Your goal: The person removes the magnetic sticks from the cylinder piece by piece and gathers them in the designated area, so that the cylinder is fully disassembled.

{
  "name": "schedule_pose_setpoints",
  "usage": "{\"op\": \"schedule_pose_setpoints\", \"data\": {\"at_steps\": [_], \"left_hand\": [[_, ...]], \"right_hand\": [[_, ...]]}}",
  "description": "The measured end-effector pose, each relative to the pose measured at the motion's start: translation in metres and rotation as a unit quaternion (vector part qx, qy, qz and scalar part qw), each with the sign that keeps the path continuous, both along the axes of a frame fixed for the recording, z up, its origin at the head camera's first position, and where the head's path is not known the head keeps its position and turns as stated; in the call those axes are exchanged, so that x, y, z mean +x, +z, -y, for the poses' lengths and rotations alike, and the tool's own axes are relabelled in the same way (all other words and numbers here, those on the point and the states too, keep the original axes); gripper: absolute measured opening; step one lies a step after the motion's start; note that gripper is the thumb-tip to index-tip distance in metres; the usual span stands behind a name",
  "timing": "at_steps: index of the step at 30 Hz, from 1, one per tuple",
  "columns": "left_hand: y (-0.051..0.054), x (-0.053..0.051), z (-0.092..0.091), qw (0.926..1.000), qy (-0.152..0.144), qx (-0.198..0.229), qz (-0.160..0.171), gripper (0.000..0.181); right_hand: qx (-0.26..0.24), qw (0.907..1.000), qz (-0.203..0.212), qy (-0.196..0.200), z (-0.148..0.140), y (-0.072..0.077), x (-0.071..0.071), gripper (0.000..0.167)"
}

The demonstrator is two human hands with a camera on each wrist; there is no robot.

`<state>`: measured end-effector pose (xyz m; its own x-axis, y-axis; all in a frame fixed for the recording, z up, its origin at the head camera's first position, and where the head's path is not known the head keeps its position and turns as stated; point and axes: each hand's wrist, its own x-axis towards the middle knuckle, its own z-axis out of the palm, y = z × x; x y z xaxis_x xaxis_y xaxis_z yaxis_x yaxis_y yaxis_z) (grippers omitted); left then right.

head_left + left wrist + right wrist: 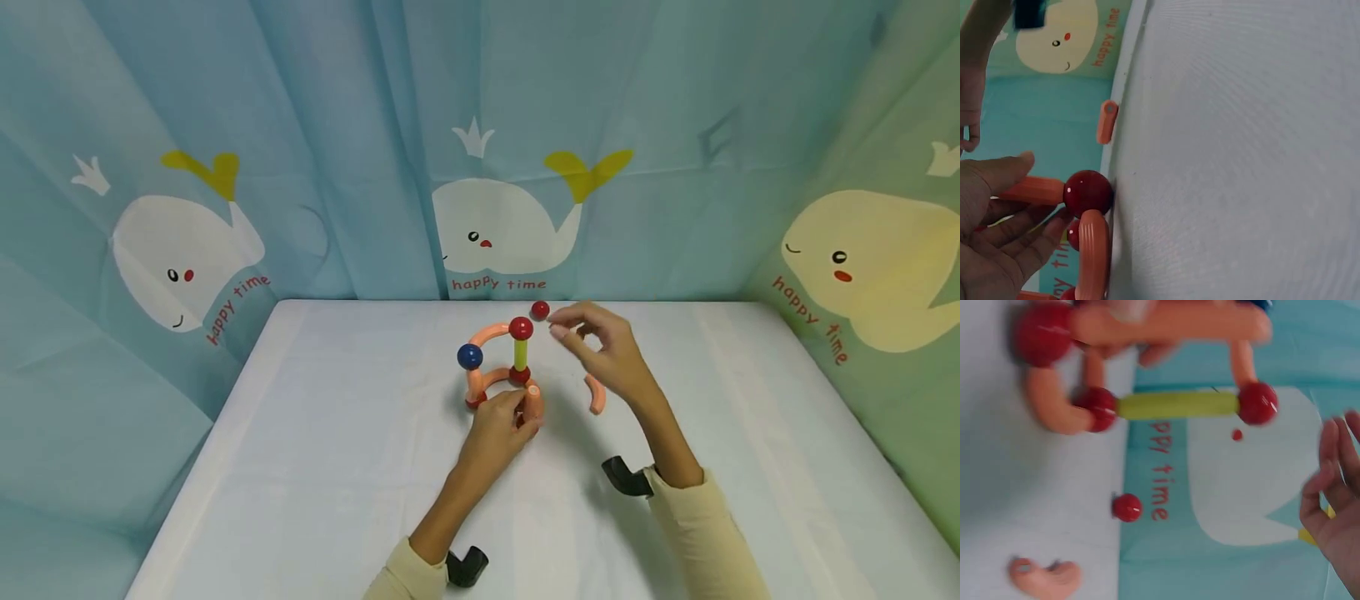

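The left hand (491, 432) grips an upright orange rod (533, 405) between thumb and fingers, and just beyond it the joined ball-and-rod frame (475, 383) carries a yellow-green rod (521, 356) and a blue ball (470, 357). The right hand (609, 354), fingers loosely bent, holds nothing; near its fingertips a loose red ball (540, 311) rests on the tabletop (300, 467), with a curved orange piece (597, 395) on its near side.

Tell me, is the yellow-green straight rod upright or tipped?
Upright: the yellow-green straight rod rises from one glossy red ball to another above.
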<state>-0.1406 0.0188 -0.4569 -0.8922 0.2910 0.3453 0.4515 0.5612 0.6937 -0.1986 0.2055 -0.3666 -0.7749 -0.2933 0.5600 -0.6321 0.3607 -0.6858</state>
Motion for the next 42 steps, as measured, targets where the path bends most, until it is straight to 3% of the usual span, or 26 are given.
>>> {"op": "schedule_pose_setpoints", "data": {"at_steps": [4, 7, 15, 22, 27, 31, 36, 39, 42], "left_hand": [[-0.004, 0.0, 0.0, 1.0, 0.003, -0.008, 0.004, 0.024], [-0.006, 0.0, 0.0, 0.9997, 0.007, -0.02, 0.011, 0.022], [-0.008, 0.0, -0.001, 0.9975, 0.019, -0.056, 0.038, 0.015], [-0.01, -0.005, -0.001, 0.9966, 0.023, -0.057, 0.055, 0.014], [-0.01, -0.003, 0.0, 0.9955, 0.025, -0.057, 0.071, 0.024], [-0.009, 0.0, 0.0, 0.9955, 0.026, -0.057, 0.072, 0.03], [-0.011, 0.0, 0.001, 0.9957, 0.027, -0.058, 0.067, 0.031], [-0.012, -0.001, 0.001, 0.9954, 0.027, -0.061, 0.068, 0.032], [-0.014, -0.001, 0.001, 0.9956, 0.023, -0.063, 0.066, 0.032]], "right_hand": [[0.107, 0.992, 0.015, 0.066, 0.006, -0.018, 0.016, 0.025], [0.149, 0.9843, 0.034, 0.089, 0.01, -0.03, 0.023, 0.029], [0.172, 0.9822, 0.048, 0.058, 0.012, -0.044, 0.036, 0.021], [0.146, 0.9873, 0.053, 0.036, 0.004, -0.052, 0.042, 0.018], [0.116, 0.9885, 0.097, -0.003, -0.003, -0.06, 0.045, 0.014], [0.075, 0.9812, 0.17, -0.053, -0.006, -0.07, 0.047, 0.013], [-0.006, 0.9575, 0.279, -0.071, -0.003, -0.079, 0.052, 0.023], [-0.023, 0.9522, 0.299, -0.058, 0.001, -0.084, 0.054, 0.019], [-0.014, 0.9583, 0.281, -0.049, 0.005, -0.088, 0.055, 0.016]]}}
